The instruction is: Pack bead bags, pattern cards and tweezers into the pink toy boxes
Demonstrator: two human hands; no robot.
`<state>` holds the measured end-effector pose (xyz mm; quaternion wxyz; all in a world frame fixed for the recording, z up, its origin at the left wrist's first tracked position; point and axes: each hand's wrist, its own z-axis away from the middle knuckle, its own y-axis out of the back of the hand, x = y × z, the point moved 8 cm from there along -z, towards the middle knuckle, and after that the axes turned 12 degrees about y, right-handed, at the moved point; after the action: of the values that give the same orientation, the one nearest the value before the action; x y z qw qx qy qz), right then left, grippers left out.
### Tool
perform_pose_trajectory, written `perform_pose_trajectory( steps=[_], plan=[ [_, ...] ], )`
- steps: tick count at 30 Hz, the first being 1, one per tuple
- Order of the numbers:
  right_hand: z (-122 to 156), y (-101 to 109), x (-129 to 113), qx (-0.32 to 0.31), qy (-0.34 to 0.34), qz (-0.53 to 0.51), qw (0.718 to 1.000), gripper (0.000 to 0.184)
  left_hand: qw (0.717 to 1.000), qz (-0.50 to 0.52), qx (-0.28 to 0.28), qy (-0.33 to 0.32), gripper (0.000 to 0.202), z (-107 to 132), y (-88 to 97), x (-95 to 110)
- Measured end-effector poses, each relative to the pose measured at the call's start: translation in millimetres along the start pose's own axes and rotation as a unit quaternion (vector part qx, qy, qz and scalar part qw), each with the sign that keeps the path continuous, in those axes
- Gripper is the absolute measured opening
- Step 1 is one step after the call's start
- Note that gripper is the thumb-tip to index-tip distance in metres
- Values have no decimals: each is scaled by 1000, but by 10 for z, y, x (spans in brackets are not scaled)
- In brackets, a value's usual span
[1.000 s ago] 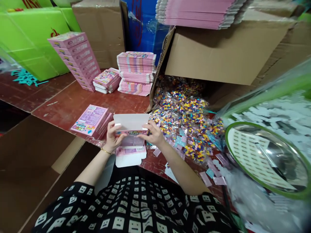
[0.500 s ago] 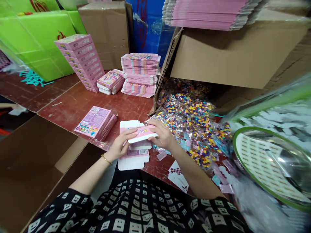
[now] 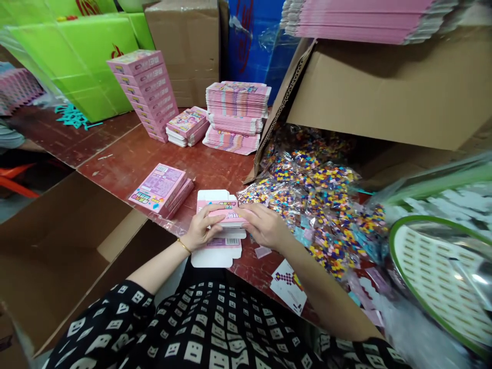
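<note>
My left hand (image 3: 202,231) and my right hand (image 3: 265,225) both grip a small pink carton (image 3: 223,211) with white flaps, held low over the red-brown table (image 3: 123,159) near its front edge. Its top flap lies folded down under my fingers. Beneath it rests a flat pink carton blank (image 3: 217,252) with a barcode. Just left lies a short stack of closed pink boxes (image 3: 161,188). Right of my hands spreads a heap of clear bags of coloured beads (image 3: 315,200).
Stacks of pink boxes (image 3: 144,92) and flat blanks (image 3: 236,110) stand at the back. A large brown carton (image 3: 388,87) lies open on its side at right. A green-rimmed bowl (image 3: 438,277) sits far right. An open cardboard box (image 3: 57,246) is below left.
The carton's white top flap stood open a second ago; my hands have folded it down and lowered the carton toward the table. The view has shifted a little to the left.
</note>
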<state>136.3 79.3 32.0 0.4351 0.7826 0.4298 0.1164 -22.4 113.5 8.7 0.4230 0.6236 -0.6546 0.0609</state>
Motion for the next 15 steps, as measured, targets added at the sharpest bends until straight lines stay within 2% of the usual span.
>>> perform_pose_trajectory(
  steps=[3,6,9,11,15],
  plan=[
    [-15,59,90,14,-12,-47,999,33,1000,-5,-12,13,31,-39,20,-10],
    [-34,93,122,-4,-5,-86,996,33,999,-10,-41,15,30,-37,11,27],
    [-19,33,70,-33,-3,-73,997,36,998,-18,-56,3,29,39,-21,33],
    [5,-37,4,-40,-2,-49,998,42,999,-24,-34,-5,29,95,-33,9],
    [65,-89,-49,-11,-10,-24,1000,52,999,-48,18,-7,38,95,-29,-9]
  ],
)
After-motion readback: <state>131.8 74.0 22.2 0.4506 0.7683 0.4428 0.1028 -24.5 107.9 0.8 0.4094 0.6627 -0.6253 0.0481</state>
